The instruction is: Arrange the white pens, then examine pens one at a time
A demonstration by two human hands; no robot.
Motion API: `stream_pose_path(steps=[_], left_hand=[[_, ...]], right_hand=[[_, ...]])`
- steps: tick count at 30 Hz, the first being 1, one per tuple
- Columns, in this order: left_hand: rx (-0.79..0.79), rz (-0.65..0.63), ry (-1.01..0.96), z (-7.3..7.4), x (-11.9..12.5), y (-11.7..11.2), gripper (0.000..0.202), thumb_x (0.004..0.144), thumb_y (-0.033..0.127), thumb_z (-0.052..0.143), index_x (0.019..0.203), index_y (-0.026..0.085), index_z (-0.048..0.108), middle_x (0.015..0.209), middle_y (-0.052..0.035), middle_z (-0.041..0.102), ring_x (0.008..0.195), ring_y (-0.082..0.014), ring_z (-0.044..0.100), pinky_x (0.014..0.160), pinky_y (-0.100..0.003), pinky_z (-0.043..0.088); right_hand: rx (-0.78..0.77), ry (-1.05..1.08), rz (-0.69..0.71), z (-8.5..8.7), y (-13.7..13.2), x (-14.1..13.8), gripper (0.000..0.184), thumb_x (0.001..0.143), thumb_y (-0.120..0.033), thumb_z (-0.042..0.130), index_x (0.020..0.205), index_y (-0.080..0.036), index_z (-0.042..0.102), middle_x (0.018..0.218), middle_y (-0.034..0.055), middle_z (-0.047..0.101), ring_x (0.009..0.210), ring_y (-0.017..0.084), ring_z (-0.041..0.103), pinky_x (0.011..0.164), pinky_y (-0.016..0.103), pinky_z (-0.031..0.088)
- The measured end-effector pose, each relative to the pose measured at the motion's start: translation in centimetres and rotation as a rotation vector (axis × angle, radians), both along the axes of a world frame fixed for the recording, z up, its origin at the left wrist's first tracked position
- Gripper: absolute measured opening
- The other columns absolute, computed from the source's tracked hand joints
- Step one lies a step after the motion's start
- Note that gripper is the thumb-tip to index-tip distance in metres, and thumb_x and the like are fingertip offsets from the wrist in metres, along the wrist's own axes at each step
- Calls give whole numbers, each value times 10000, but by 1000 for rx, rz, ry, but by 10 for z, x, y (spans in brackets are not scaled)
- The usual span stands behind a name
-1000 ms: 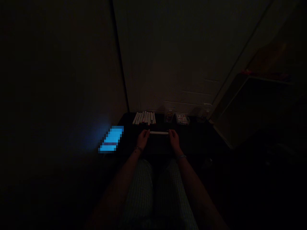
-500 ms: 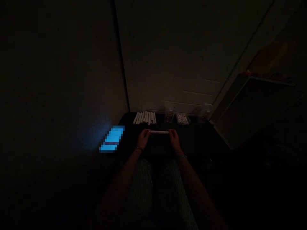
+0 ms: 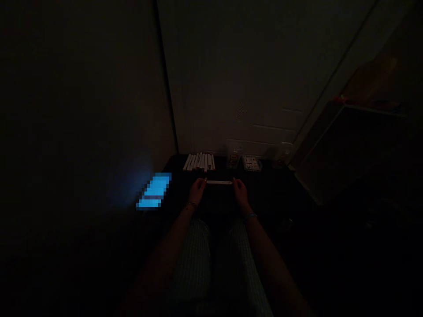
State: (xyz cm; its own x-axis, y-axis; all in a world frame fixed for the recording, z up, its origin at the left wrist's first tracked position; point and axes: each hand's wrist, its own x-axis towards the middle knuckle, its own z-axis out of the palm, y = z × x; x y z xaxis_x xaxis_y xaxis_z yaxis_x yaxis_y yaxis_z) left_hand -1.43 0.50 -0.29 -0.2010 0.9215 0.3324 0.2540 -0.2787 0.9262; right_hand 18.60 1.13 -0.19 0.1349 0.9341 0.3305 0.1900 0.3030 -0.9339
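A white marker [image 3: 219, 182] lies crosswise between my two hands, over the dark tabletop [image 3: 271, 193]. My left hand [image 3: 198, 189] pinches its left end with the fingertips. At the other end, my right hand [image 3: 240, 191] grips it between thumb and fingers. Just beyond my left hand, several white markers [image 3: 199, 162] lie side by side in a row near the wall. The scene is very dark, so fine detail on the held marker cannot be made out.
Behind my right hand stand a clear container with a label [image 3: 233, 160], a white patterned case [image 3: 251, 163] and another clear container [image 3: 283, 155]. A glowing blurred screen [image 3: 154, 191] is at the left edge. A pale wall [image 3: 214, 88] rises behind the table.
The held marker appears slightly turned or tilted and looks thinner than before. Both hands stay almost in the same place, and the picture is a little darker.
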Motion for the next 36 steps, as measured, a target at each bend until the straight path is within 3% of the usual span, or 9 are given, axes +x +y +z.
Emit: stream_pose_path(steps=[5,9,22,29,36], left_hand=[[-6,2,11,1,0,-1,321,772,479,451,640,189,487,561,45,423,552,-88,401,533,-202,313],[-9,3,-28,1,1,0,289,761,472,465,721,194,532,611,33,486,602,-102,452,584,-207,355],[2,-36,-74,-8,-1,6,274,758,418,490,885,188,563,814,-11,598,786,-134,554,760,-259,420],[0,-3,-41,-6,-1,5,281,756,443,482,843,190,567,738,4,569,737,-129,524,709,-240,410],[-18,12,-7,0,0,0,300,762,475,463,707,190,536,604,36,478,595,-97,442,563,-202,352]], right_hand=[[-4,-16,-5,3,-3,0,382,785,-533,404,684,-183,519,616,-31,480,584,100,416,546,201,329],[-10,-13,11,5,-4,0,382,782,-538,400,700,-189,532,610,-23,494,584,110,435,538,205,340],[36,-12,1,3,-2,0,346,795,-486,413,869,-191,578,825,13,601,769,149,524,695,239,389],[20,7,21,6,-4,-1,347,793,-499,409,822,-194,572,744,1,577,706,141,506,633,224,386],[-10,-13,-7,4,-5,0,376,789,-528,399,686,-190,530,614,-24,499,586,108,441,549,207,341]])
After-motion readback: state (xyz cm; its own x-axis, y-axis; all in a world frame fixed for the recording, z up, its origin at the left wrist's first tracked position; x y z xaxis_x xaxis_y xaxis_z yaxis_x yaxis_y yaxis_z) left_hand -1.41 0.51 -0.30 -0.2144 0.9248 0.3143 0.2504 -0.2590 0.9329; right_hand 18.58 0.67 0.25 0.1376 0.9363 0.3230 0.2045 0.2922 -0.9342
